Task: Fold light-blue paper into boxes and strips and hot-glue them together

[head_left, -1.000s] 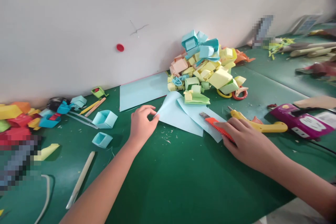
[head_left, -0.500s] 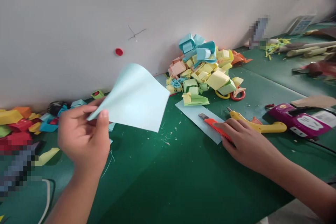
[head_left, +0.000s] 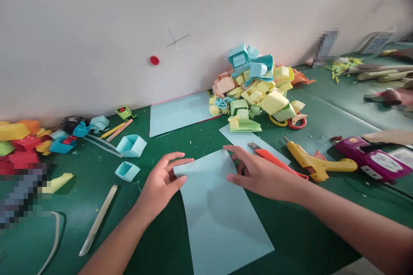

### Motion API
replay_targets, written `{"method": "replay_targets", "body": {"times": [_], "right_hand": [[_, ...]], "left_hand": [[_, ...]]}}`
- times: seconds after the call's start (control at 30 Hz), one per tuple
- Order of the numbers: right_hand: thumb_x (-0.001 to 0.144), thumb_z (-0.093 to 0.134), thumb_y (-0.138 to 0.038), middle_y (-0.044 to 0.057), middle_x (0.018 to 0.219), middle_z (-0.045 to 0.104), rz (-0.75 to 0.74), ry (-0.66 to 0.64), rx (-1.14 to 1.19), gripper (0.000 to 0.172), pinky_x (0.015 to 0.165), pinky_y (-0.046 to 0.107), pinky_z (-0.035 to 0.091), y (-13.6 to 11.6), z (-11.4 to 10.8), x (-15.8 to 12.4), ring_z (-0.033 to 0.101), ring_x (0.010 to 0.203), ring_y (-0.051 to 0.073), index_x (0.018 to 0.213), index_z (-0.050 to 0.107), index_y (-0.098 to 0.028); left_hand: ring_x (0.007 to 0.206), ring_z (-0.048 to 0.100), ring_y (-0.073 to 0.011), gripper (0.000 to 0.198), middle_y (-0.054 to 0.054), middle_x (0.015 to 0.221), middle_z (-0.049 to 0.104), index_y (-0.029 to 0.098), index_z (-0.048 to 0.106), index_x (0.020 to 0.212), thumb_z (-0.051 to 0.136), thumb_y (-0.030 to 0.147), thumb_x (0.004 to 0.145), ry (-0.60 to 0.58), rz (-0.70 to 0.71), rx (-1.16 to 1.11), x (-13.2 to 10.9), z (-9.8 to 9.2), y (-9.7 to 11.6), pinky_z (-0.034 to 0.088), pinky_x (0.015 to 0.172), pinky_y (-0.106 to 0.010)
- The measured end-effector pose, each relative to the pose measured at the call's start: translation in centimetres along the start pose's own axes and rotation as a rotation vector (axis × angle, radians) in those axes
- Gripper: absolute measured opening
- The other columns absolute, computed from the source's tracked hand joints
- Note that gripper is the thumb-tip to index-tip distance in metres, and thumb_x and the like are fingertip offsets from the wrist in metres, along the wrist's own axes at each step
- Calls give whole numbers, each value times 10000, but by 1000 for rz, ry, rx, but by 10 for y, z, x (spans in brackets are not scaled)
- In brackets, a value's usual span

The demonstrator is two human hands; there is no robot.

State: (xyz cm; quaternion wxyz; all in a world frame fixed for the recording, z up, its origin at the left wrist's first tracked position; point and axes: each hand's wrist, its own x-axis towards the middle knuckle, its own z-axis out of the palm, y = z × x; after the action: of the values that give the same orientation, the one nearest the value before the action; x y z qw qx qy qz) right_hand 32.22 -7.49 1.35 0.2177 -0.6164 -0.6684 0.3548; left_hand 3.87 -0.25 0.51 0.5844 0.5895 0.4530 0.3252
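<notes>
A light blue sheet of paper (head_left: 222, 215) hangs slightly curved over the table in front of me. My left hand (head_left: 166, 182) pinches its upper left corner, the thumb in front and fingers behind. At the upper right corner, my right hand (head_left: 250, 169) grips the edge between thumb and index finger. Just behind the right hand lies a red-orange utility knife (head_left: 272, 158), partly hidden by that hand. Its blade rests over a light blue paper strip (head_left: 237, 137). Left of the left hand stand two small open blue paper boxes, the nearer box (head_left: 127, 172) and a larger box (head_left: 131, 145).
Folded paper pieces (head_left: 254, 81) are heaped by the wall, with scissors (head_left: 297, 121) beside them. A yellow glue gun (head_left: 319, 163) and a purple device (head_left: 371, 157) lie right. Another blue sheet (head_left: 177, 114) lies at the back. Bright paper boxes (head_left: 24, 144) and a stick (head_left: 98, 219) are left.
My right hand has let go of the utility knife and moved left to the paper's corner. The left hand has brought the blue sheet right and down, so it now hangs lengthwise.
</notes>
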Motion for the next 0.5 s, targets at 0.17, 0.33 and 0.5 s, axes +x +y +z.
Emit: {"method": "replay_targets", "body": {"times": [0.17, 0.33, 0.5], "right_hand": [[906, 664, -330, 37, 1047, 687, -40, -3, 363, 607, 758, 372, 580, 14, 14, 23, 673, 920, 216, 1487, 493, -307], [889, 690, -294, 19, 985, 664, -34, 39, 547, 609, 808, 394, 576, 22, 20, 22, 654, 901, 202, 1470, 508, -300], [881, 698, -285, -14, 886, 640, -35, 67, 547, 718, 779, 389, 563, 18, 24, 19, 630, 814, 185, 1534, 400, -324]], "left_hand": [[846, 716, -205, 681, -151, 1402, 647, 301, 553, 1384, 834, 275, 763, 36, 100, -90, -2, 8, -3, 588, 706, -315], [900, 711, -210, 751, -100, 1146, 752, 266, 536, 1427, 847, 298, 744, 142, 44, -128, -1, 12, -7, 584, 767, -308], [757, 673, -173, 537, -13, 819, 715, 237, 652, 1281, 820, 357, 786, 228, 68, -47, -3, 11, -13, 537, 682, -257]]}}
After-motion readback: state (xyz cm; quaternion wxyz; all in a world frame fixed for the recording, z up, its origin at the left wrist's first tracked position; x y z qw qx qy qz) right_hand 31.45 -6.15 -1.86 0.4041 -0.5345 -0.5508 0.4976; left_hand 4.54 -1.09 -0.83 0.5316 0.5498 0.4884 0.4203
